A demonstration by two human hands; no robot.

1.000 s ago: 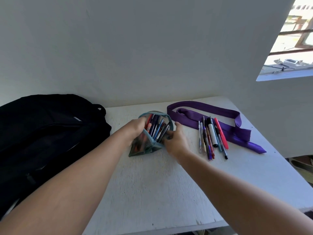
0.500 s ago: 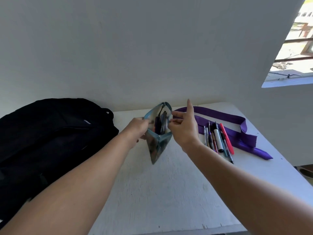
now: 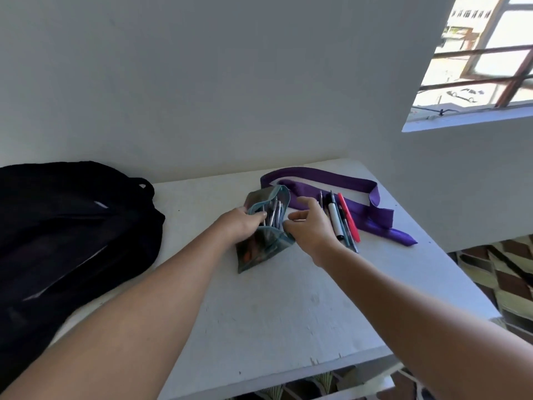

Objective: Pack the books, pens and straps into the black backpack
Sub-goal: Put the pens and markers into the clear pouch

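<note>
One black backpack (image 3: 72,226) lies at the table's (image 3: 274,313) left. The left hand (image 3: 240,225) grips the rim of one teal pencil pouch (image 3: 264,235), its mouth showing perhaps five pens. The right hand (image 3: 310,226), fingers loosely spread, hovers beside it. Roughly four loose pens (image 3: 339,220) lie right, across one purple strap (image 3: 375,223).

Domestic or study room, plainly finished. Evidence: bare white walls (image 3: 230,82); a white-painted table (image 3: 274,313) set into the corner; a barred window (image 3: 476,62) facing a sunlit street; patterned floor tiles (image 3: 501,272) beside the table.
</note>
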